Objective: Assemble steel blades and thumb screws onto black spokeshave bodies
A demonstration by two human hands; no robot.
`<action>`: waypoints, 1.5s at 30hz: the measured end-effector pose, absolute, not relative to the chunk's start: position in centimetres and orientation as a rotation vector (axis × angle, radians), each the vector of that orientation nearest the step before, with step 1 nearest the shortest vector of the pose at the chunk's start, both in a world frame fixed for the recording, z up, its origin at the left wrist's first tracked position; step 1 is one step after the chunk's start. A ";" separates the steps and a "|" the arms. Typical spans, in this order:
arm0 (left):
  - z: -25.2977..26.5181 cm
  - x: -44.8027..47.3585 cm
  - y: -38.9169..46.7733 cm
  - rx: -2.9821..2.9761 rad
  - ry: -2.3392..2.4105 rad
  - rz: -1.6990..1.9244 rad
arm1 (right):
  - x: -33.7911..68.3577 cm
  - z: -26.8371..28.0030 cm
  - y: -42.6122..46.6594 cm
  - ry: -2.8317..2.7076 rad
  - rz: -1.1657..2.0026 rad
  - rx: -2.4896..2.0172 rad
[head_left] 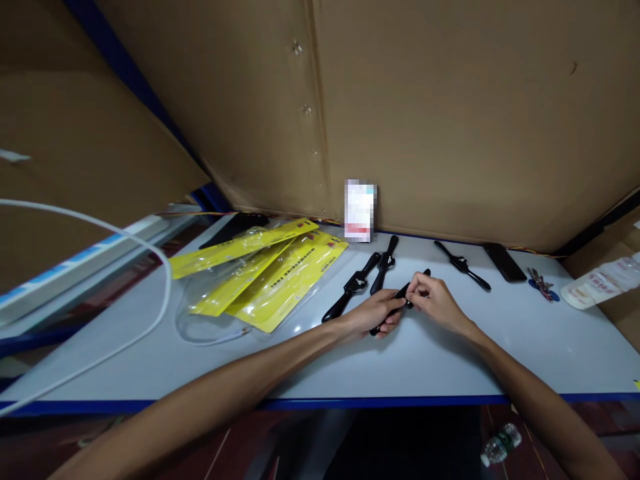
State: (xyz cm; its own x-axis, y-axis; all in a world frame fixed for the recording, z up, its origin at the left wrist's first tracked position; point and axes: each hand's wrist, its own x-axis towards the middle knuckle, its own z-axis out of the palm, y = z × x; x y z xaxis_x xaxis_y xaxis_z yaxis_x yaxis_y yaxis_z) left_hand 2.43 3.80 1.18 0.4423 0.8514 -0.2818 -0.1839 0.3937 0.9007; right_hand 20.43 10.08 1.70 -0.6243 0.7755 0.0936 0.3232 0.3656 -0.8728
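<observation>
A black spokeshave (401, 292) is in my left hand (383, 312), whose fingers wrap round its near handle. My right hand (436, 301) is closed, with thumb and fingertips pinched at the middle of the same tool; whether a small part sits between them is hidden. The spokeshave's far handle sticks out beyond my right fingers. Just left of my hands, two more black spokeshaves, a nearer one (355, 283) and a farther one (386, 262), lie side by side on the white table (320, 373). Another spokeshave (463, 265) rests alone to the right.
Yellow printed packages (280, 280) with clear plastic are piled on the left. A white cable (167, 267) loops there, near a power strip (75, 267). At right are a black phone (504, 262), keys (543, 285) and a plastic bottle (600, 283). A cardboard wall (450, 133) stands behind.
</observation>
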 end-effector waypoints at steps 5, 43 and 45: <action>1.2 2.6 3.7 0.946 0.864 0.770 | 20.1 1.7 9.7 -2.057 1.223 -0.960; 1.0 1.8 2.8 0.646 1.001 0.847 | 20.7 2.7 7.6 -2.683 0.234 -1.197; 1.0 1.8 2.7 0.647 1.001 0.830 | 20.8 2.5 7.6 -2.687 0.245 -1.168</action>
